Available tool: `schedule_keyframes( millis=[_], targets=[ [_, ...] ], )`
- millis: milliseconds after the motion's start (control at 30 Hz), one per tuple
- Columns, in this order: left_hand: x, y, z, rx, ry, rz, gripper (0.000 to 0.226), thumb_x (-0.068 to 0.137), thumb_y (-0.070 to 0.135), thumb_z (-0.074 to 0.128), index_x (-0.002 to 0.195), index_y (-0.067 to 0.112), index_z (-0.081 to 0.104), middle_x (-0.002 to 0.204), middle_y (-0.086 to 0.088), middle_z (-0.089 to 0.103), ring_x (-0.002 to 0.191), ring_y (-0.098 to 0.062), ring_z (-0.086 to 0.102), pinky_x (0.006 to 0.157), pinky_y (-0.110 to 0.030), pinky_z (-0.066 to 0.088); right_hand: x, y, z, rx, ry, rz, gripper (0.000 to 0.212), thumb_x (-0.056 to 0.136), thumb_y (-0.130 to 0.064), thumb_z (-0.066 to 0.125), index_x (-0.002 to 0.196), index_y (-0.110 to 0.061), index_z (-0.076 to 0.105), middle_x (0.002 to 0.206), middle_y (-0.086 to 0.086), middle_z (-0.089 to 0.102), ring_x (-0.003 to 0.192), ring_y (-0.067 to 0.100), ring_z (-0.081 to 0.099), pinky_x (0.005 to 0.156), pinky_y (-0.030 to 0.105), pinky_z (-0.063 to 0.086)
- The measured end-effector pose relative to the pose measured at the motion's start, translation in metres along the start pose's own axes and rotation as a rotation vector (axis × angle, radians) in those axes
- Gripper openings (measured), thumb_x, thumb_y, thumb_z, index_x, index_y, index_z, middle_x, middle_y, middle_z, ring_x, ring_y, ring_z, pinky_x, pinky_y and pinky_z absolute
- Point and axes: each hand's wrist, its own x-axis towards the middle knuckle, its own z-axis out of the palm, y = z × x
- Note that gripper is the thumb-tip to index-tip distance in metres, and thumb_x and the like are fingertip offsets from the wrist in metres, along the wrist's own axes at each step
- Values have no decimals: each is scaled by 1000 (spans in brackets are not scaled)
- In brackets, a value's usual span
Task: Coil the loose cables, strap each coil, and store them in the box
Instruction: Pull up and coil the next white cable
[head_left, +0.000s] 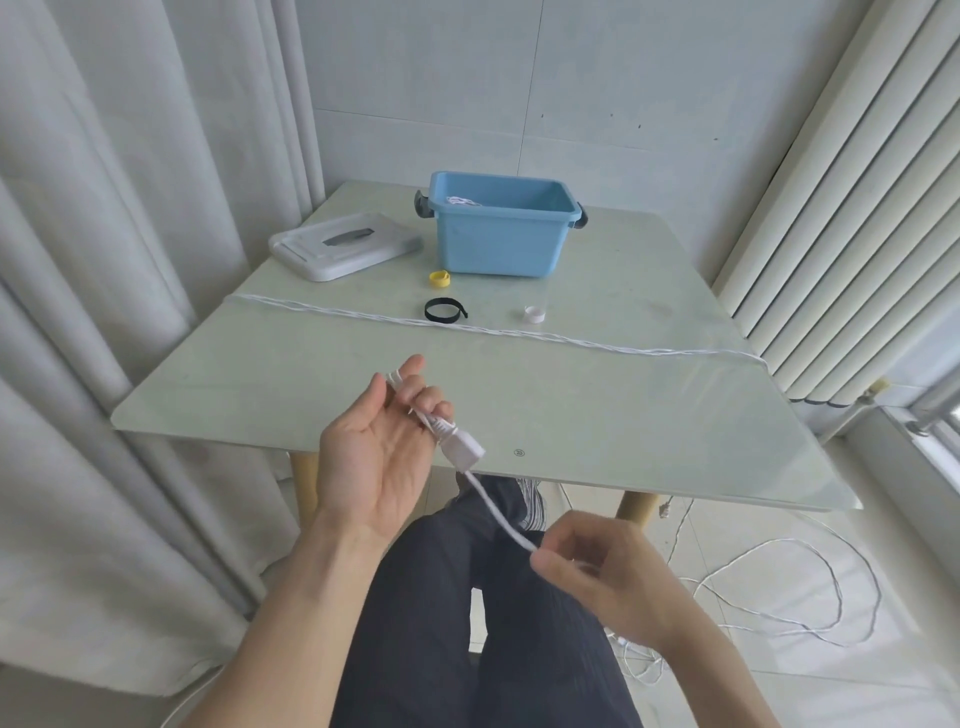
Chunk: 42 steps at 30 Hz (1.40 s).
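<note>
My left hand (382, 447) is palm up in front of the table edge and holds the plug end of a white cable (462, 449) between its fingers. My right hand (597, 571) pinches the same cable lower down, above my lap. A second white twisted cable (467, 327) lies stretched across the table. The blue box (498, 244) stands open at the back with a white coil (462, 201) inside. A black strap (444, 310), a yellow strap (440, 279) and a white strap (534, 314) lie in front of the box.
The white box lid (343, 247) lies at the table's back left. Loose white cable (810, 597) trails in loops on the floor at the right. Curtains hang on the left, and a radiator (841, 208) stands to the right of the table (649, 431).
</note>
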Motion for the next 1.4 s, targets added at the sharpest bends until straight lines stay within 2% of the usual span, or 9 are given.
schedule_keyframes(
  millis=[100,300,433,533,633,767,967,1167,1400],
  targets=[
    [3,-7,6,90,15,48,32,102,15,41,128,-2,49,76,-1,47,67,-15,55,73,-27,53,-5,-12,9,-68,-100,20,19,84,-25,76,66,-29,69,71,-7,73,71,9,70,78,33,59],
    [-4,-28,-2,736,-96,136,19,103,-3,37,104,2,55,78,-7,67,73,-25,67,74,-32,56,-12,-45,3,-129,-99,-126,17,78,-21,74,61,-22,69,64,-5,71,61,13,67,57,21,51],
    [-11,-25,-8,1128,-275,-63,17,102,-3,42,106,-3,59,90,-15,73,74,-28,68,82,-47,57,-16,-54,-8,-111,147,-250,16,78,-32,71,66,-24,65,61,-5,66,52,15,60,52,34,50],
    [-17,-22,-10,1223,-544,-383,21,104,8,46,115,-4,59,90,-11,74,70,-26,67,75,-40,55,-14,-57,-18,-97,340,-274,24,80,-38,80,63,-27,66,60,-10,66,50,8,56,49,23,45],
    [-21,-27,-12,998,-711,-582,32,99,11,45,122,-8,56,92,-16,71,61,-20,64,67,-35,46,-8,-52,-25,-93,415,-204,23,73,-47,78,65,-27,70,61,-15,69,54,10,61,51,18,44],
    [-25,-37,-14,699,-638,-635,45,97,24,40,116,-10,62,61,-2,53,46,-12,37,54,-24,34,-3,-39,-26,-40,493,-120,27,69,-54,74,65,-28,70,56,-11,66,48,6,50,49,17,40],
    [-26,-46,-14,658,-489,-559,30,96,40,50,77,17,54,54,9,21,45,-7,16,43,-19,19,-1,-28,-4,150,108,1,49,96,-60,35,64,-39,65,41,-6,50,43,13,41,51,25,36],
    [-26,-51,-9,496,-334,-466,32,97,38,43,75,15,46,59,0,23,49,-14,26,51,-26,31,1,-25,14,670,120,51,64,102,-50,43,85,10,56,61,15,35,48,16,20,44,21,20],
    [-24,-47,-5,387,-121,-432,33,94,30,45,64,17,45,56,5,9,49,-13,7,44,-22,22,4,-38,17,684,133,12,41,104,-25,40,81,3,60,47,-9,40,40,5,28,42,14,24]
  ],
)
